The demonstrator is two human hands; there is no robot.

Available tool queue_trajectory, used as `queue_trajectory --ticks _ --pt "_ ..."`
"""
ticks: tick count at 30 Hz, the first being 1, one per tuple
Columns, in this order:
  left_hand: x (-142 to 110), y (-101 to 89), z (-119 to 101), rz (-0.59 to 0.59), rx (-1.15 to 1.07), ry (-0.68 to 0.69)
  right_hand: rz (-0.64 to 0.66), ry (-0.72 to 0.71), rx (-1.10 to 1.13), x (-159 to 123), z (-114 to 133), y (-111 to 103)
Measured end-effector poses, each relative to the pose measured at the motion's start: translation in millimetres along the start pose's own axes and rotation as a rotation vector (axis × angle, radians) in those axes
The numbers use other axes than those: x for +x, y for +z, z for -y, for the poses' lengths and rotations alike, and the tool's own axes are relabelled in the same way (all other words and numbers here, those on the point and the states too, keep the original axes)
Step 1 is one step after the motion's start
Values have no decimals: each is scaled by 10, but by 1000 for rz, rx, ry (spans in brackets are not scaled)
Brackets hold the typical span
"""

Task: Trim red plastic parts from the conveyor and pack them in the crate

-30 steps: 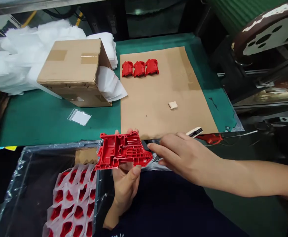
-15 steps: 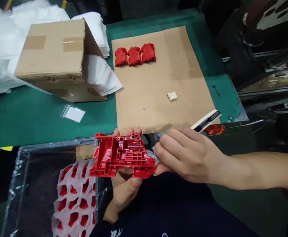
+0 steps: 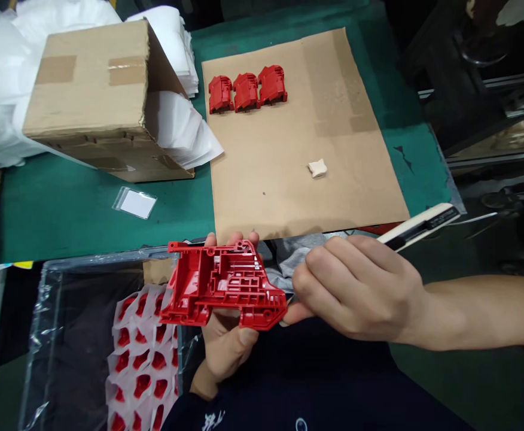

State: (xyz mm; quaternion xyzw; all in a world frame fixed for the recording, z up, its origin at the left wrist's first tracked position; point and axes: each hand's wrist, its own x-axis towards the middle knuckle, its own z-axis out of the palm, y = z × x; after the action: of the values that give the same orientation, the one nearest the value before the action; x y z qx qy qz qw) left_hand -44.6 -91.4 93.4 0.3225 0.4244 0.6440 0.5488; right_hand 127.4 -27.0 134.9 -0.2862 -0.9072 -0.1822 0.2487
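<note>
My left hand (image 3: 226, 341) is closed round a flat red plastic housing part (image 3: 221, 284), holding it from below with its ribbed inner face up. My right hand (image 3: 356, 293) is curled round a cream-and-black handled tool (image 3: 417, 224) whose handle sticks out up and to the right; its fingertips rest against the part's right corner. The tool's working end is hidden by my fingers. Three matching red parts (image 3: 247, 90) stand in a row at the far left of a brown cardboard sheet (image 3: 298, 161).
A cardboard box (image 3: 96, 99) with white foam sheets (image 3: 181, 131) stands at the left on the green mat (image 3: 64, 209). A plastic-lined bin (image 3: 73, 335) at lower left holds red parts wrapped in white foam. A small clear bag (image 3: 135, 202) and a cream scrap (image 3: 317, 168) lie nearby.
My right hand has closed on the tool and drawn in against the red part's right corner; the handle now points up and right. The view has tilted down slightly.
</note>
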Motion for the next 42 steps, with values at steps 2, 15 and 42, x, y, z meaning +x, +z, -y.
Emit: queue_trajectory --ticks 2,15,42 --pt "-4 -6 -3 48 -1 20 4 9 -6 -2 1 2" --pt "-13 76 2 56 -4 18 -20 -22 -112 -66 -10 2" --pt "-303 -235 296 7 -185 -487 27 -31 160 -60 24 70"
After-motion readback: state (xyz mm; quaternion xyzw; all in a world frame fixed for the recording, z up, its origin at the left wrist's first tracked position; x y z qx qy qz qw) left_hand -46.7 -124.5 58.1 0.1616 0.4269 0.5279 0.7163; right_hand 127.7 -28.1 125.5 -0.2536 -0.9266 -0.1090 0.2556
